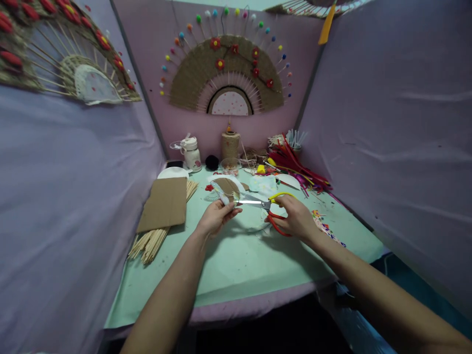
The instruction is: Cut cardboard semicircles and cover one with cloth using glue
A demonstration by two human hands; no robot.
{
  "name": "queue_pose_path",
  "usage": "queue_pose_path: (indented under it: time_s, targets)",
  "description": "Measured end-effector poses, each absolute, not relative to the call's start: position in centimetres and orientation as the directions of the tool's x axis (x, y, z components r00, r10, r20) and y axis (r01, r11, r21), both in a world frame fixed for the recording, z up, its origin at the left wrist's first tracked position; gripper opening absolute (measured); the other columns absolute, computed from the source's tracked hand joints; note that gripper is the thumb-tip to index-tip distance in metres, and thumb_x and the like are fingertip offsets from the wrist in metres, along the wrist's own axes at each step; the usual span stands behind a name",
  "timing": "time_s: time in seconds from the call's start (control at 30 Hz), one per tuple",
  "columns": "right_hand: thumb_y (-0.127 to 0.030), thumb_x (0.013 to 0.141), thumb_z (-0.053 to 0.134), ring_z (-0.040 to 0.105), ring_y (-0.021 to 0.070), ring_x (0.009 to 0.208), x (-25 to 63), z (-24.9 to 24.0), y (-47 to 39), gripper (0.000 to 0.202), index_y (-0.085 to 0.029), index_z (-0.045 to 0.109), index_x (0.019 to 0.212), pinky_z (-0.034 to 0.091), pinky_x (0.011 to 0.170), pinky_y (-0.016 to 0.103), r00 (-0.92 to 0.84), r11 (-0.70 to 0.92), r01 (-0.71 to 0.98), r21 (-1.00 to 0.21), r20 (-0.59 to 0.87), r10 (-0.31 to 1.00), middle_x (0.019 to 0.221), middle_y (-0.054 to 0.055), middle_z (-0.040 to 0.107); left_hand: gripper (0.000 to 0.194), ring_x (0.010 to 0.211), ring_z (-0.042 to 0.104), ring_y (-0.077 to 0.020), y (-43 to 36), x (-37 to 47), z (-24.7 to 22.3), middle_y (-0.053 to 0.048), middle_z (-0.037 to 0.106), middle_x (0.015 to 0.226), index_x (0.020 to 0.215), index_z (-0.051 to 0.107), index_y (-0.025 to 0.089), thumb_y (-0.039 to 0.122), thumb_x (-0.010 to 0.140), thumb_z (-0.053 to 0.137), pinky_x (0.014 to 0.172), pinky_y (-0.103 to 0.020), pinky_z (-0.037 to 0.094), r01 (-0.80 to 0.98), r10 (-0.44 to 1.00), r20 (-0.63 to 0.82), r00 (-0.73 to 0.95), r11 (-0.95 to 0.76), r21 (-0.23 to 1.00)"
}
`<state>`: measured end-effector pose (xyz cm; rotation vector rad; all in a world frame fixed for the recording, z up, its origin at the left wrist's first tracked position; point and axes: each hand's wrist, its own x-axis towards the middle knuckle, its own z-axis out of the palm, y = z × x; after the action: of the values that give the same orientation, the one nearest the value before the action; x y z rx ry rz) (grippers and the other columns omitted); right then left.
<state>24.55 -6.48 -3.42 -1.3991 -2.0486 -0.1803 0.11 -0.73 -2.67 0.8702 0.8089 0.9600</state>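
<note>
My left hand (217, 217) pinches the lower edge of a small rounded piece of brown cardboard (225, 187) with pale fabric around its border. In my right hand (298, 217) is a pair of scissors (266, 204) with one yellow and one red handle loop. The blades stand apart and point left, their tips right at the edge of the held piece, by my left fingers. Whether they touch the fabric, I cannot tell. Beyond the scissors lies a piece of pale patterned fabric (263, 184).
A cardboard sheet (164, 202) rests on bamboo sticks (152, 246) at left. Behind stand a white bottle (191, 155) and a twine spool (230, 145). Red pipe cleaners (291, 160) and colourful beads (328, 228) lie at right. A decorated fan (191, 73) hangs on the back wall.
</note>
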Motion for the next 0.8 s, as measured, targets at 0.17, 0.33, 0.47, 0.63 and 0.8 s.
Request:
queue_pose_path:
  time_s: [0.17, 0.33, 0.47, 0.63, 0.8]
  targets:
    - [-0.045, 0.082, 0.065, 0.061, 0.0280, 0.090, 26.1, -3.5, -6.9, 0.037, -0.016, 0.059, 0.104, 0.047, 0.077, 0.036, -0.308, 0.438, 0.893, -0.108, 0.563, 0.767, 0.096, 0.014, 0.065, 0.019, 0.066, 0.066, -0.0083, -1.0, 0.0, -2.7, -0.011, 0.072, 0.095, 0.091, 0.065, 0.009, 0.015, 0.075, 0.073, 0.068, -0.019, 0.053, -0.194, 0.887, -0.165, 0.431, 0.270, 0.943]
    - [-0.043, 0.083, 0.064, 0.061, 0.0277, 0.086, 27.4, -3.7, -7.0, 0.034, -0.016, 0.060, 0.103, 0.048, 0.074, 0.037, -0.364, 0.468, 0.883, -0.039, 0.575, 0.733, 0.094, 0.014, 0.066, 0.048, 0.068, 0.068, -0.0123, -1.2, -0.2, -2.8, -0.009, 0.072, 0.093, 0.114, 0.053, 0.014, 0.026, 0.073, 0.076, 0.066, -0.023, 0.053, -0.101, 0.848, -0.063, 0.526, 0.136, 0.986]
    - [-0.040, 0.085, 0.062, 0.061, 0.0260, 0.080, 28.1, -3.2, -7.2, 0.027, -0.017, 0.061, 0.100, 0.046, 0.071, 0.036, -0.424, 0.512, 0.858, 0.023, 0.595, 0.683, 0.086, 0.012, 0.067, 0.049, 0.069, 0.067, -0.0130, -1.3, -0.5, -2.6, -0.004, 0.069, 0.084, 0.109, 0.054, 0.014, 0.027, 0.069, 0.078, 0.067, -0.024, 0.053, -0.069, 0.809, -0.063, 0.584, 0.127, 0.990]
    - [-0.042, 0.086, 0.061, 0.060, 0.0248, 0.075, 28.2, -2.7, -7.3, 0.027, -0.017, 0.062, 0.096, 0.044, 0.067, 0.034, -0.480, 0.545, 0.834, 0.082, 0.595, 0.645, 0.082, 0.012, 0.067, 0.040, 0.068, 0.066, -0.0118, -1.6, -0.8, -1.9, -0.004, 0.067, 0.082, 0.095, 0.060, 0.011, 0.026, 0.065, 0.082, 0.066, -0.022, 0.051, -0.034, 0.735, -0.123, 0.667, 0.195, 0.980]
    - [-0.045, 0.084, 0.063, 0.060, 0.0232, 0.073, 28.1, -2.9, -7.3, 0.029, -0.017, 0.061, 0.094, 0.044, 0.065, 0.032, -0.499, 0.573, 0.817, 0.064, 0.577, 0.647, 0.079, 0.009, 0.068, 0.041, 0.070, 0.067, -0.0132, -1.4, -1.3, -2.0, -0.004, 0.068, 0.079, 0.097, 0.063, 0.012, 0.026, 0.064, 0.082, 0.068, -0.023, 0.051, 0.003, 0.655, -0.191, 0.731, 0.277, 0.961]
